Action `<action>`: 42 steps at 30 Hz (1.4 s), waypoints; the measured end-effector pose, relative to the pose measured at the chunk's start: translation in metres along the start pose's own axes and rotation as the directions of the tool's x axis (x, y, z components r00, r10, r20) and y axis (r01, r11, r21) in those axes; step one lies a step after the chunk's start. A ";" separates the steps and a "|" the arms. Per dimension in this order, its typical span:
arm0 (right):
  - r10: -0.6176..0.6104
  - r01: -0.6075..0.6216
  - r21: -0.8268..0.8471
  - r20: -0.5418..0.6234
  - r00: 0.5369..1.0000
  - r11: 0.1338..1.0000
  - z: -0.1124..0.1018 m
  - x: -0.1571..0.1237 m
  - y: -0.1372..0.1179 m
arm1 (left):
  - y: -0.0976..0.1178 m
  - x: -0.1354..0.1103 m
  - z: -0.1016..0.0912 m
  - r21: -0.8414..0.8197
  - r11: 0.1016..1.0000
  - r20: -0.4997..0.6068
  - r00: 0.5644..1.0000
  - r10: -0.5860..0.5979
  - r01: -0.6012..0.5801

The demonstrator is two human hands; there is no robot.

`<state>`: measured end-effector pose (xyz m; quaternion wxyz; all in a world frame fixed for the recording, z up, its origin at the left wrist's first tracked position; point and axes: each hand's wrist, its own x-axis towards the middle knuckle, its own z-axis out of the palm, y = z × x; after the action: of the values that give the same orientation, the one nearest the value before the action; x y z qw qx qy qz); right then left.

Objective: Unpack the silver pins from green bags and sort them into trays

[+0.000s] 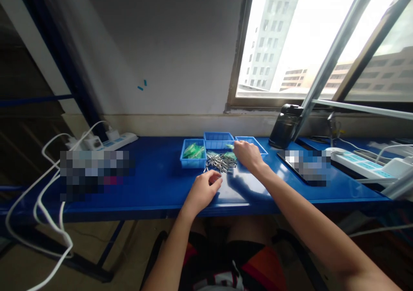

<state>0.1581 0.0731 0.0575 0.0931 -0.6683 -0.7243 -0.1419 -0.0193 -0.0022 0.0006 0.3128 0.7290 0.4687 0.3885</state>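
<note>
Silvery metal pieces [222, 163] lay heaped on the table [151, 181]; at seven o'clock from them the left hand [204, 187] was curled part-open, its hold unclear, while at two the right hand [248, 153] pinched a green packet [229, 146], where a light, steady grip probably suited best

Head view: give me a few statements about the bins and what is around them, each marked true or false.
1. Three blue bins stand on the table. True.
2. Metal pieces lie piled on the table. True.
3. The left bin holds metal pieces. False: it holds green packets.
4. The right hand is at the right bin. True.
5. A bottle stands left of the bins. False: the bottle is right of them.
</note>
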 end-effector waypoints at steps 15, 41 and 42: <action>-0.168 -0.010 0.927 0.078 0.983 0.375 0.028 -0.089 0.013 | 0.012 0.001 0.003 0.010 0.999 0.098 0.994 0.046 -0.047; -0.183 0.061 0.919 0.012 0.983 0.389 0.033 -0.085 0.006 | 0.017 -0.003 0.000 -0.015 0.997 0.101 0.992 0.075 -0.074; -0.183 0.071 0.918 0.002 0.983 0.390 0.033 -0.085 0.006 | 0.016 -0.003 0.001 -0.015 0.998 0.095 0.993 0.070 -0.069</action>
<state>0.1733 0.0043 -0.0009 0.3950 -0.4573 -0.7360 0.3052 -0.0123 -0.0111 0.0127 0.3257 0.7607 0.4253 0.3666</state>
